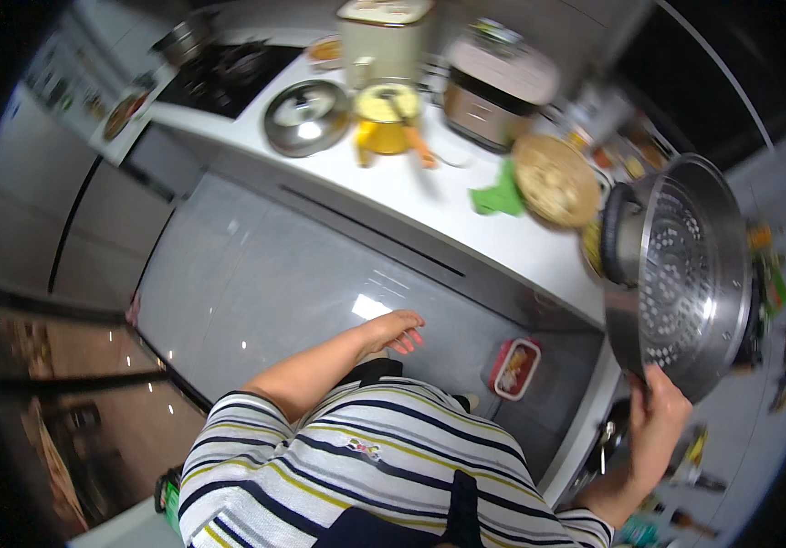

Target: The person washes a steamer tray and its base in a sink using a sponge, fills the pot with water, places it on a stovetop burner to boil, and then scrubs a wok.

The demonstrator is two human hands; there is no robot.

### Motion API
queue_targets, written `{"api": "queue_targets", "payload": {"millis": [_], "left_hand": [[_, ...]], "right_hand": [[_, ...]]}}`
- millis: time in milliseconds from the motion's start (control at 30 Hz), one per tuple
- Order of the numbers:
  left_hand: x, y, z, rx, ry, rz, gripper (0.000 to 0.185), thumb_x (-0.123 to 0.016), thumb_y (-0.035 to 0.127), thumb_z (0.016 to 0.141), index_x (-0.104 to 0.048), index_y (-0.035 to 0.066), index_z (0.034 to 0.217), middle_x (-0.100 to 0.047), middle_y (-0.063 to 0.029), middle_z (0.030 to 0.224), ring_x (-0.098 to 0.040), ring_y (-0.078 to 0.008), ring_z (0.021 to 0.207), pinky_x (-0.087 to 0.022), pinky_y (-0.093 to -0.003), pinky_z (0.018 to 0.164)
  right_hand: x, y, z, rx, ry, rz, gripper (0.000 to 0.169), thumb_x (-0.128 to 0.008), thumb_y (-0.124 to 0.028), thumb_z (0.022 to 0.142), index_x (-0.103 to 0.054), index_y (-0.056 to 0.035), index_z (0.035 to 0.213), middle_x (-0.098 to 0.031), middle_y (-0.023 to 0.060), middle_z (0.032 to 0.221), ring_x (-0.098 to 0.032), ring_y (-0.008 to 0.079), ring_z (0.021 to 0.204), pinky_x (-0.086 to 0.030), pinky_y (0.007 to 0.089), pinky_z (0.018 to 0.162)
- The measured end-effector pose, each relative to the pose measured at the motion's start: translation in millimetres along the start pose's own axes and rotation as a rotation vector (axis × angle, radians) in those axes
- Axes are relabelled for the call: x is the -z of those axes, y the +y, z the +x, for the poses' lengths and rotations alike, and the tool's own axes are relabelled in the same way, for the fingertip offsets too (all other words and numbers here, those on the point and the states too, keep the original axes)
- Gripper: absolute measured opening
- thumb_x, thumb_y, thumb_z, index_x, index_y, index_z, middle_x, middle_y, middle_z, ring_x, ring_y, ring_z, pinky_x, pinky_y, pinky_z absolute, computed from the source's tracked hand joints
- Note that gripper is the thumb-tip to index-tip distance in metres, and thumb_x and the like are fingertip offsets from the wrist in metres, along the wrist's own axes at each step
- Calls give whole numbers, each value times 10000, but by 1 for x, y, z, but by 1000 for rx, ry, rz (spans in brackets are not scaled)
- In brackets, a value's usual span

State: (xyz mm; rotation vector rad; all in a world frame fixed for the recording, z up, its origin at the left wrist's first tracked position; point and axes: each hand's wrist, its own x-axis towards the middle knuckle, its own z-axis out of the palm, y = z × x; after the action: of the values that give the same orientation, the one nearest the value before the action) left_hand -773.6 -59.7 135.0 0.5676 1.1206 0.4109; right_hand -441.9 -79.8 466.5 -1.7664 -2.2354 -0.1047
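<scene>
My right hand (pixel 661 411) grips the near rim of a stainless-steel steamer pot insert (pixel 680 274). The steamer is tilted on its side at the right, and its perforated bottom faces me. A dark handle (pixel 617 233) sticks out from its far side. My left hand (pixel 394 331) hangs over the grey floor in front of my body, fingers loosely apart and nothing in it. Past the steamer, on the white counter, stands a round basket (pixel 557 179) with pale pieces of food in it. A green cloth (pixel 501 193) lies beside the basket.
Along the counter (pixel 427 198) are a round metal lid (pixel 307 118), a yellow pot (pixel 387 137) with an orange-handled utensil (pixel 415 140), a rice cooker (pixel 496 89) and a cooktop (pixel 225 79). A red-rimmed waste bin (pixel 515 368) stands on the floor (pixel 263 274) below.
</scene>
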Motion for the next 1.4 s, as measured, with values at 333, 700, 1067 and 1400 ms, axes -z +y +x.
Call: {"api": "queue_targets", "payload": {"millis": [333,700,1067,1400], "left_hand": [[221,-40,-138,-303,410,-621,239,-442,210,973,-514,69,1153,-635,-115,945,-634,-167,717,-533,-294,622],[447,2,-190,-569,694,-970,227,-463,172,953,-530,61,1139,-650,-150,919,-644,-212,718,-539,-336,655],[686,21,-263,-639,765,-1130,227,-523,187,911,-541,68,1103,-651,-160,905,-625,-233,703,-522,-337,630],[948,61,-369,-636,790,-1079,238,-540,188,901,-549,61,1102,-643,-140,898,-612,-223,713,-505,-335,645]], "right_hand": [[-136,-274,226,763,-118,222,182,-694,-138,767,-534,-53,758,-549,137,609,-564,341,579,-413,418,509],[-239,-551,436,1061,-218,232,155,-659,-176,801,-550,-66,798,-587,132,652,-598,348,643,-456,439,559],[-342,-852,656,1058,-56,121,193,-649,-198,801,-653,-91,961,-655,167,764,-651,356,738,-520,451,657],[-430,-1144,817,797,-47,35,230,-613,-202,808,-679,-138,1019,-676,152,963,-654,341,894,-518,438,774]]}}
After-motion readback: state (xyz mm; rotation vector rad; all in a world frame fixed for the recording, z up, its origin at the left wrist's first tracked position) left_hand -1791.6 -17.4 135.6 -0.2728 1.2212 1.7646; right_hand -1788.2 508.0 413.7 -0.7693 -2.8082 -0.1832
